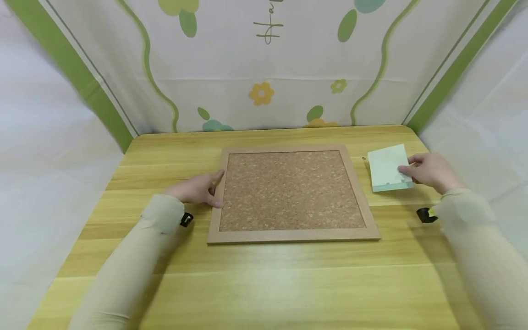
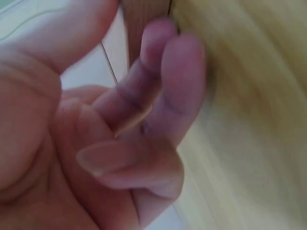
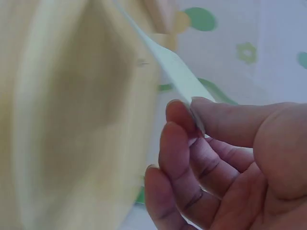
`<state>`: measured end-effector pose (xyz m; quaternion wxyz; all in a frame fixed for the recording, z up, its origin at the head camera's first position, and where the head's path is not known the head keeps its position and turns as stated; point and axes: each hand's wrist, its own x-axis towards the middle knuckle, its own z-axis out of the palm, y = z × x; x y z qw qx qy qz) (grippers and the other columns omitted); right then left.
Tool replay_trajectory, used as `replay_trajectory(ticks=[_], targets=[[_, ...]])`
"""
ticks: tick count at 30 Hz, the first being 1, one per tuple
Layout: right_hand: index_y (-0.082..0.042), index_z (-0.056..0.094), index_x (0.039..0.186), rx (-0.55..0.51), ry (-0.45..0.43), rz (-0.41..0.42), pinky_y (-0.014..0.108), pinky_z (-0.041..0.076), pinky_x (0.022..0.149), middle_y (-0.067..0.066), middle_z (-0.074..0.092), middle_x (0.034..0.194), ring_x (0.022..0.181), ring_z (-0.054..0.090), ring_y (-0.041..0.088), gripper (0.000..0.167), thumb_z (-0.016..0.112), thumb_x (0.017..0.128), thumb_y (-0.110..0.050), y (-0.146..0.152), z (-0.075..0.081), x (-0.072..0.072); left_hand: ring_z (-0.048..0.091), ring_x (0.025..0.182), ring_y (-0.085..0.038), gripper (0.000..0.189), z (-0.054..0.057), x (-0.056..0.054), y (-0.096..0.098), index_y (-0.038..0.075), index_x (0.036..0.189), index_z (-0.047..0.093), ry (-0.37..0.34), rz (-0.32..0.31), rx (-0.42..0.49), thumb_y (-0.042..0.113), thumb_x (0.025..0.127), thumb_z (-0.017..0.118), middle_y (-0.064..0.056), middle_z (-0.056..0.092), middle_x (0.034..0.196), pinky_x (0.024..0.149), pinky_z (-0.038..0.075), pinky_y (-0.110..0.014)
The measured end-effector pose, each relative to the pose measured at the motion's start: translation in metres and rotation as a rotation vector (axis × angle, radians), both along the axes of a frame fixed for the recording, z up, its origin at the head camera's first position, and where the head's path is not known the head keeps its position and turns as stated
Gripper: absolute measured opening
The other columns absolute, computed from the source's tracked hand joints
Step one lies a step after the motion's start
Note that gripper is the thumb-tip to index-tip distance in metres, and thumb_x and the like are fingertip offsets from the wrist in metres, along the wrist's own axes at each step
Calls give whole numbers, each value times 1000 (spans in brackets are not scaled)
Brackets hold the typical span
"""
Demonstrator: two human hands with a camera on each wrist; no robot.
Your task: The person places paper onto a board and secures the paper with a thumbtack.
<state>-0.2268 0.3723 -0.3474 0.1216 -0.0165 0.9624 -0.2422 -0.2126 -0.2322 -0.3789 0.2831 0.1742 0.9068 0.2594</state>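
Observation:
A cork board [image 1: 290,190] with a light wood frame lies flat on the table. On its left side my left hand [image 1: 198,189] touches the frame with thumb and index finger spread apart. The left wrist view shows that hand's [image 2: 120,139] other fingers bent, with nothing between them. To the right of the board, my right hand [image 1: 433,172] pinches a pale green sheet of note paper [image 1: 387,167] by its right edge, above the table. In the right wrist view, the paper [image 3: 180,76] appears nearly edge-on between thumb and index finger.
The yellow wood-grain table [image 1: 264,284] extends around the board. A flower-printed cloth [image 1: 288,59] hangs behind the table, with white cloth at both sides. A small dark spot [image 1: 364,158] shows on the table left of the paper. Black straps [image 1: 426,215] sit at the wrists.

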Motion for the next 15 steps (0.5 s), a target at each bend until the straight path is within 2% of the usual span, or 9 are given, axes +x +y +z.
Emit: replay_trajectory(ticks=[3,7,9,13,15], targets=[[11,49,131,-70,43,-55,42,52,76,14,72,97,77,66,18,73,60,95,-52,-2,13,5,60,85,-17,114,2,0,0,0,158,0,-19,-36,-15,25,82,82,-9,69,100,77,48,-34],[2,56,122,-249,85,-142,28,54,66,-9,71,86,73,66,13,62,65,92,-51,-12,25,11,59,112,-26,115,5,0,4,0,158,-2,-22,-34,-67,27,82,81,-22,61,127,98,45,-43],[0,59,120,-341,88,-175,27,56,67,-16,70,84,73,68,14,58,68,90,-49,-19,28,13,55,122,-32,115,6,0,5,0,157,-4,-25,-39,-85,28,83,80,-27,53,136,104,41,-47],[-4,61,118,-413,77,-158,29,56,69,-18,70,86,76,69,14,52,69,90,-48,-36,31,15,41,135,-40,115,8,0,9,-2,156,-6,-31,-45,-105,27,83,78,-31,36,150,110,32,-50],[-4,62,115,-441,72,-125,30,57,70,-16,70,86,76,69,13,47,68,92,-45,-47,31,14,36,138,-41,115,9,1,11,-3,156,-4,-5,-54,-127,27,83,79,-30,30,153,111,30,-51]])
